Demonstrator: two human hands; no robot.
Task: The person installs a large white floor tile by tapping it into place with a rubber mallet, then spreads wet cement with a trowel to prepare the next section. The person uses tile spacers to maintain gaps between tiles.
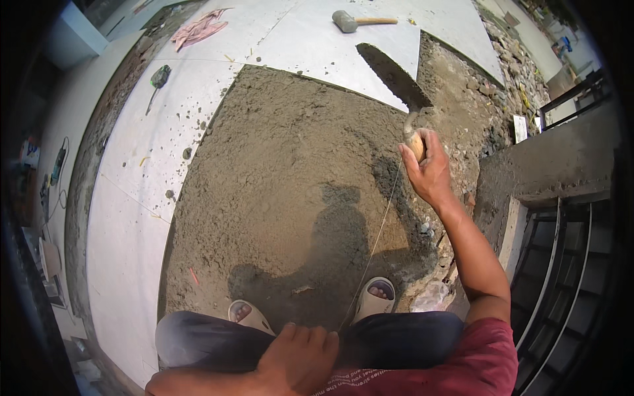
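Observation:
My right hand [428,170] is wrapped round the wooden handle of a trowel [395,76]. Its mortar-smeared blade points away and left, over the far right edge of the mortar bed [277,152] and a pale slab. In my lap, between the knees, my left hand [300,356] lies with its fingers curled; the fingertips and anything in them are hidden. A thin string [376,239] runs over the bed from near the left hand up toward the right hand. Both sandals [374,298] are at the bed's near edge, and my shadow falls on the mortar.
Large pale slabs [125,224] border the bed on the left and far sides. On them lie a rubber mallet [347,22], a tape measure [160,76] and a pink cloth [198,30]. Rubble [515,72] lines the right, beside a concrete ledge [548,155] and dark metal bars.

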